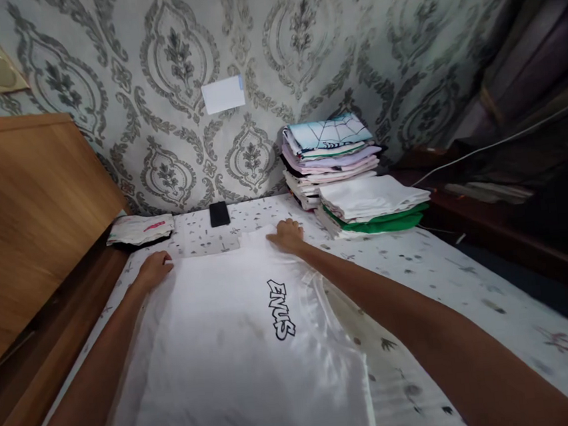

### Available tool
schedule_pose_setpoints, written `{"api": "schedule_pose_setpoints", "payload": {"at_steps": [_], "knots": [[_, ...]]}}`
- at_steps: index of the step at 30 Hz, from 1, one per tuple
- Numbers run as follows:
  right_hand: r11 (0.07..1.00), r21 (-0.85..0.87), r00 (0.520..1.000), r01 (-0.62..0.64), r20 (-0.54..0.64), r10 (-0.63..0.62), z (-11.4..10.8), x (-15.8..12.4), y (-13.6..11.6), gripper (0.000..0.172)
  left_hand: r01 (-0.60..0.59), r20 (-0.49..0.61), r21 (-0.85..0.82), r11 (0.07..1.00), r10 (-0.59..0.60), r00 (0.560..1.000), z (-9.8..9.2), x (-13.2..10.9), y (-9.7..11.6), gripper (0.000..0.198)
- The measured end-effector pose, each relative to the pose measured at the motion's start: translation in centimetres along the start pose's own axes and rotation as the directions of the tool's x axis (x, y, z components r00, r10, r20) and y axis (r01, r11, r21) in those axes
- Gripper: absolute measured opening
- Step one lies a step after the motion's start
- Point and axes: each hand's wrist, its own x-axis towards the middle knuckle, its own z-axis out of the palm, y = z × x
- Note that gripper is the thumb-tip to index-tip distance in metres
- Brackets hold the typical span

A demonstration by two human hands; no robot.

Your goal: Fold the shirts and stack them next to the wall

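A white T-shirt (pixel 237 351) with a black graffiti-style print lies spread flat on the patterned bed sheet (pixel 420 273). Both my arms reach forward over it. My left hand (pixel 155 268) rests at the shirt's far left corner, fingers curled down onto the cloth. My right hand (pixel 286 234) sits at the far right corner, fingers bent and pressing or pinching the fabric edge. Whether either hand truly grips the cloth is hard to tell.
A stack of folded clothes (pixel 331 155) stands against the wallpapered wall, with a lower white and green pile (pixel 374 207) in front. A black phone (pixel 219 214) and a folded cloth (pixel 139 228) lie at the far edge. A wooden headboard (pixel 23 218) rises on the left.
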Motion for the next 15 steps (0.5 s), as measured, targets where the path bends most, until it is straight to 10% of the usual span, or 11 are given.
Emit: {"api": "schedule_pose_setpoints", "payload": {"at_steps": [15], "knots": [[0.955, 0.192, 0.922, 0.228, -0.359, -0.148, -1.4, 4.0, 0.5, 0.032, 0.095, -0.361, -0.053, 0.994, -0.107, 0.926, -1.1, -0.3, 3.4, 0.021]]}}
